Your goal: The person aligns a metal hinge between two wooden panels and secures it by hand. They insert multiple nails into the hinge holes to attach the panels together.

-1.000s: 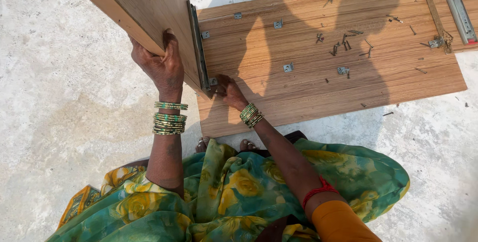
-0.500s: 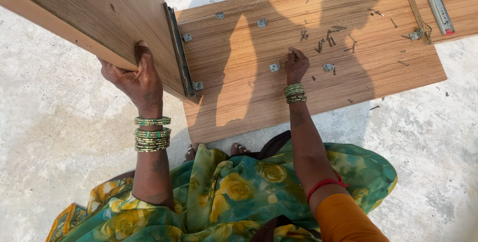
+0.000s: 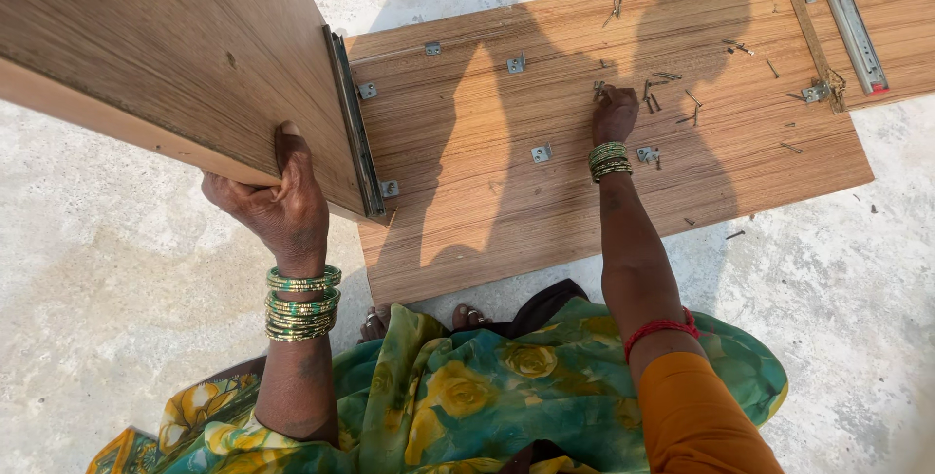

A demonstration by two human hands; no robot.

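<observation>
Your left hand point(image 3: 276, 203) gripped the lower edge of the upright wooden panel point(image 3: 166, 55), thumb laid up against its face and the fingers curled under the edge, pressed tight on the board. That panel stood tilted at the left, its end meeting the flat wooden board point(image 3: 467, 191) that lay on the concrete floor point(image 3: 107, 289). A dark metal drawer slide point(image 3: 353, 123) ran along the upright panel's end, just beside your left hand.

Your right hand point(image 3: 615, 113) reached out over the flat board, knuckles up, its fingertips down among the loose screws point(image 3: 660, 77) scattered near the board's middle. The fingers were drawn together at the tips; whether they pinched a screw you could not tell from this view. Small metal corner brackets point(image 3: 542, 152) sat on the board, one just left of your wrist and another just right of it. A second drawer slide point(image 3: 851, 21) lay at the far right end of the board, well apart from both hands. Green and gold bangles point(image 3: 303, 303) ringed your left wrist.
</observation>
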